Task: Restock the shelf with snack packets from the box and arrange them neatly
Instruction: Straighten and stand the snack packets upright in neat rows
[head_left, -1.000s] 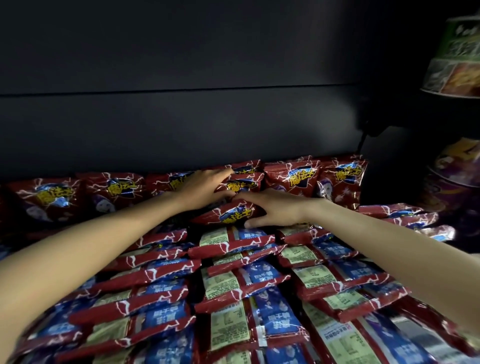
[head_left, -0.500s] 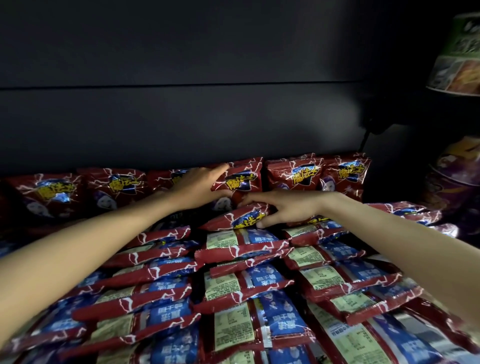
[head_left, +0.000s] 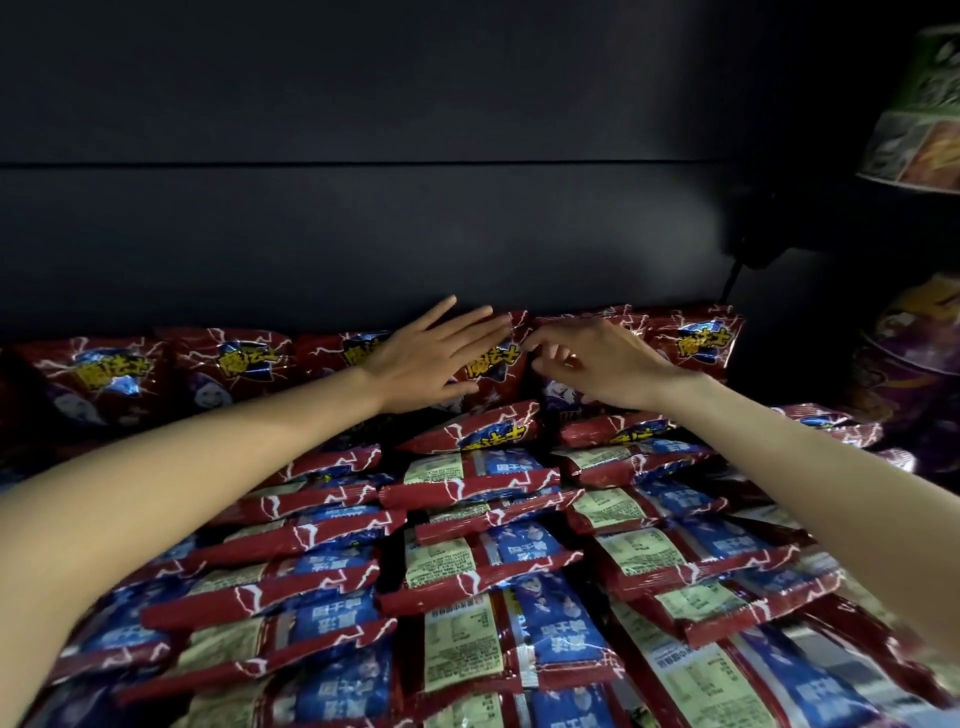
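Note:
Red snack packets with yellow lettering fill the shelf. An upright back row (head_left: 109, 371) leans on the dark rear wall, and several overlapping rows of flat packets (head_left: 467, 561) lie in front, backs up. My left hand (head_left: 431, 358) lies flat with straight fingers against an upright middle packet (head_left: 493, 364). My right hand (head_left: 597, 366) has its fingers curled at that packet's top right edge, beside the neighbouring upright packet (head_left: 696, 343). Just below my hands a flat packet (head_left: 483, 431) lies face up. The box is out of view.
The dark back panel (head_left: 363, 234) rises right behind the upright row. Instant noodle cups stand at the right, one high (head_left: 914, 130) and a purple one lower (head_left: 914, 353). A black cable (head_left: 732, 280) hangs near the right end.
Both hands have moved up from the flat face-up packet to the upright packet in the back row. The left hand's fingers have straightened flat, and the view has shifted slightly.

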